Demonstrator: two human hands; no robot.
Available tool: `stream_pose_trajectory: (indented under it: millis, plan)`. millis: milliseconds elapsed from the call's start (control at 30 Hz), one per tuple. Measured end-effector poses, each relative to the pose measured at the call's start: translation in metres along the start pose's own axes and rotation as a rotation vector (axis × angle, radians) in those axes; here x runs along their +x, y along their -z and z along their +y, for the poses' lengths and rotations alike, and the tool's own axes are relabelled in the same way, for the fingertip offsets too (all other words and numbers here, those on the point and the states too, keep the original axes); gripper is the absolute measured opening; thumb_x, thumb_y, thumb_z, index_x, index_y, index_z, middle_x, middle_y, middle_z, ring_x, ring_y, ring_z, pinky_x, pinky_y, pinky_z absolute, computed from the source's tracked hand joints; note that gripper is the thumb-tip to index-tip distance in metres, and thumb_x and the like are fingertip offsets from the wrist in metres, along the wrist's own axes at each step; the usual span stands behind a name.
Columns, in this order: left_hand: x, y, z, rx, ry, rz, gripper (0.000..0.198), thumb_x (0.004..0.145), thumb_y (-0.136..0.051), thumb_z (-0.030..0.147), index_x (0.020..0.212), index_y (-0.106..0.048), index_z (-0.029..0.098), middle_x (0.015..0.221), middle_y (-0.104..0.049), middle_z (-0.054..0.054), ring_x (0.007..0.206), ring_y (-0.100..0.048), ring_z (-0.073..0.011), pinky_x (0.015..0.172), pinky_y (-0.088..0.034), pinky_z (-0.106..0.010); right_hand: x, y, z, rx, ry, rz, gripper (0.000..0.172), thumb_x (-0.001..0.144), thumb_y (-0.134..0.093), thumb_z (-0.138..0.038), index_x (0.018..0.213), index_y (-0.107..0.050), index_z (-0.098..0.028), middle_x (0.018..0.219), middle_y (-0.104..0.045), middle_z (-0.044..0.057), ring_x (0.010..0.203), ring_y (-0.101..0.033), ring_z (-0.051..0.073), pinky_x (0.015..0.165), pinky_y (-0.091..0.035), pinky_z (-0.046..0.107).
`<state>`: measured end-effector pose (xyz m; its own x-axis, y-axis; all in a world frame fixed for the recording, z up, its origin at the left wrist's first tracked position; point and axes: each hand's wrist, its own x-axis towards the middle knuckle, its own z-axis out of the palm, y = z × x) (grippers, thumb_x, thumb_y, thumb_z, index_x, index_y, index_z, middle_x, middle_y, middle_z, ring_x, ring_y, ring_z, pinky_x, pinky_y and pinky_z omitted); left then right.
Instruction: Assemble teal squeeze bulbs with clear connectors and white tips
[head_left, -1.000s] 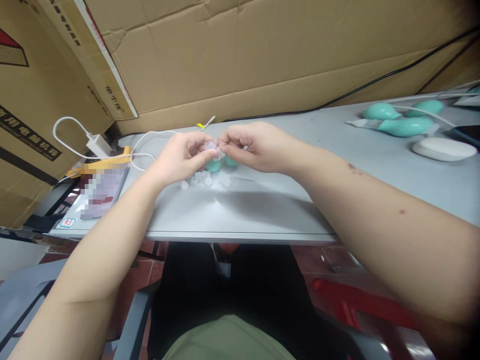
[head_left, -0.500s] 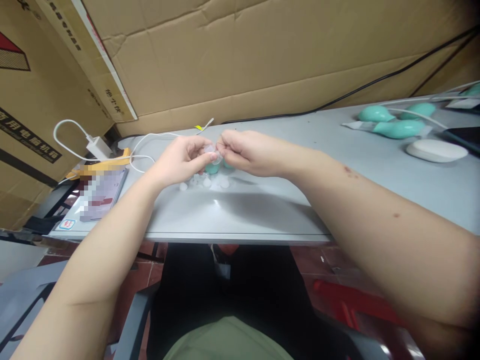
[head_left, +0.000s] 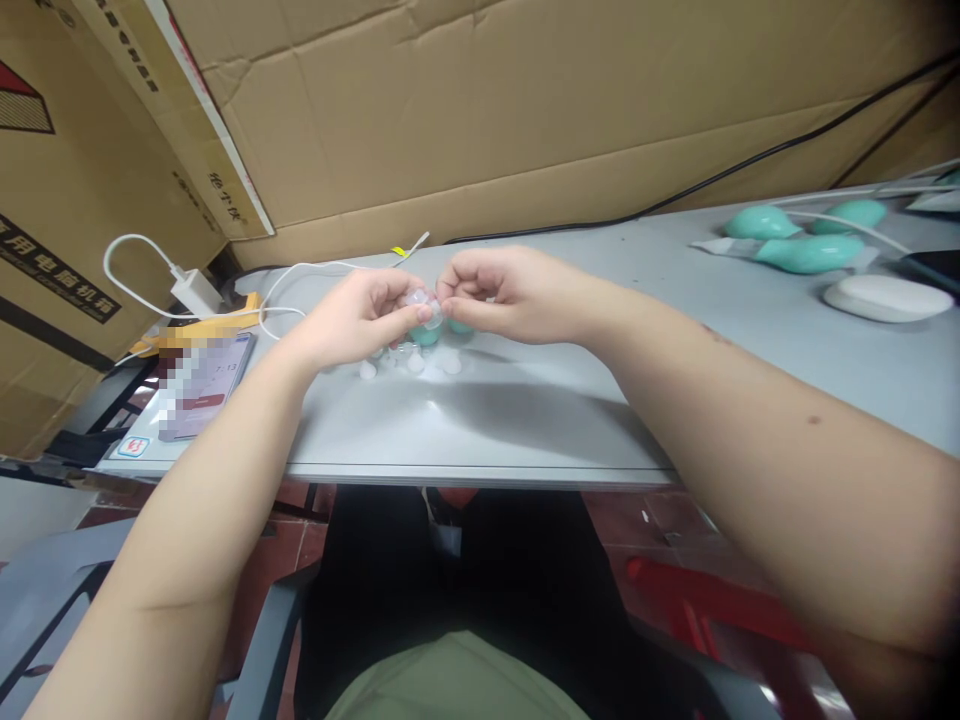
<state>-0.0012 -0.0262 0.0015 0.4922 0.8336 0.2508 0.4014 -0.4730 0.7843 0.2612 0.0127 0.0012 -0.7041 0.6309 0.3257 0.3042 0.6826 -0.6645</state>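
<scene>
My left hand (head_left: 367, 315) pinches a small clear plastic piece (head_left: 429, 307) between thumb and fingers, just above the table. Against its right side are the thumb and forefinger tips of my right hand (head_left: 510, 298), closed in a pinch; whatever they grip is too small to make out. Under the hands sit teal rounded objects (head_left: 425, 336), partly covered by the fingers. In front of these, small whitish rounded pieces (head_left: 452, 361) lie in a row on the grey table (head_left: 480, 430), with some clear bits among them.
Teal egg-shaped objects (head_left: 814, 253) with clear wrapping lie at the right, near a white oval case (head_left: 889, 298). On the left are a phone (head_left: 217, 385), a yellow bar (head_left: 199, 330) and a white charger (head_left: 197, 293) with its cable. Cardboard (head_left: 525, 120) stands behind the table.
My right hand has shifted slightly and its fingers have loosened from a tighter curl. The left hand keeps hold of the clear plastic piece, almost in place.
</scene>
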Motion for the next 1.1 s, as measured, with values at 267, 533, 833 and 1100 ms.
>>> stream_pose_trajectory:
  millis: [267, 533, 833, 1100]
  plan:
    - [0.001, 0.000, 0.000, 0.004, 0.001, 0.002, 0.028, 0.100, -0.091, 0.045, 0.097, -0.080, 0.019, 0.076, -0.070, -0.002, 0.064, -0.060, -0.0133, 0.058, -0.046, -0.027, -0.003, 0.000, 0.002, -0.068, 0.083, 0.110, 0.013, 0.103, -0.082, -0.034, 0.094, -0.078, -0.026, 0.069, -0.059, -0.006, 0.068, -0.052, 0.015, 0.073, -0.042, 0.035]
    - [0.001, -0.003, -0.003, 0.015, -0.019, 0.016, 0.028, 0.100, -0.090, 0.045, 0.095, -0.080, 0.020, 0.074, -0.068, -0.001, 0.061, -0.059, -0.0137, 0.056, -0.046, -0.029, 0.000, -0.005, 0.000, -0.069, 0.049, 0.075, 0.018, 0.100, -0.077, -0.031, 0.086, -0.068, -0.027, 0.070, -0.056, -0.006, 0.068, -0.048, 0.015, 0.069, -0.039, 0.035]
    - [0.000, 0.000, 0.000, 0.017, -0.010, -0.045, 0.029, 0.102, -0.090, 0.047, 0.100, -0.080, 0.020, 0.073, -0.069, 0.000, 0.062, -0.060, -0.0136, 0.057, -0.046, -0.027, 0.001, -0.005, -0.004, -0.077, 0.007, 0.000, 0.008, 0.098, -0.072, -0.022, 0.092, -0.067, -0.025, 0.078, -0.067, -0.006, 0.072, -0.052, 0.014, 0.069, -0.038, 0.031]
    - [-0.001, 0.000, 0.000, -0.012, -0.027, -0.070, 0.039, 0.104, -0.093, 0.057, 0.105, -0.082, 0.020, 0.080, -0.071, -0.002, 0.066, -0.060, -0.0137, 0.058, -0.048, -0.027, 0.001, 0.002, -0.002, 0.154, -0.024, -0.082, 0.018, 0.101, -0.083, -0.025, 0.094, -0.067, -0.026, 0.078, -0.063, -0.005, 0.068, -0.051, 0.013, 0.064, -0.038, 0.030]
